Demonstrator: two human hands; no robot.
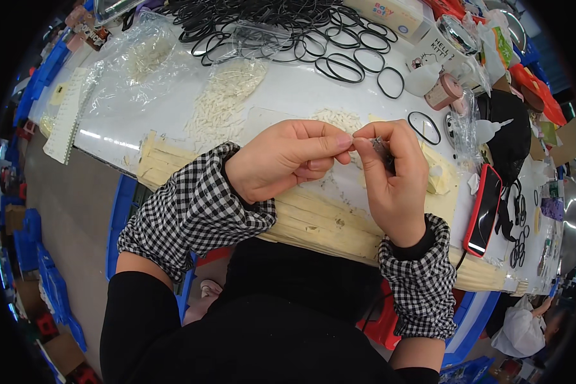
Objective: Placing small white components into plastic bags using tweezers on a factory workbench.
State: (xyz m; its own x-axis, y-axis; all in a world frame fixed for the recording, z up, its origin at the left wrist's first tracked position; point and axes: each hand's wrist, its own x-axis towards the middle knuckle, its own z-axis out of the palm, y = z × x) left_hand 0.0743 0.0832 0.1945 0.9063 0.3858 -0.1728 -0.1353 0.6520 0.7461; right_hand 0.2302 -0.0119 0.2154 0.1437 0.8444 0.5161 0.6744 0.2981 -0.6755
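My left hand [287, 160] is closed in a pinch, thumb against forefinger. Its fingertips meet those of my right hand [400, 182] over the near part of the white table; whatever is pinched there is too small to make out. A small dark, shiny object [383, 153] shows between the curled fingers of my right hand, its kind unclear. Behind my hands lies a little heap of small white pieces [339, 118]. More white pieces [217, 105] spill from a clear plastic bag beyond my left wrist.
Black elastic loops [342, 68] cover the far middle of the table. Yellowish tape [313, 221] wraps its near edge. A red-cased phone [484, 210] lies right of my right hand. Further right are a pink-lidded jar [444, 91] and a squeeze bottle [489, 130]; a white perforated strip [72, 118] lies left.
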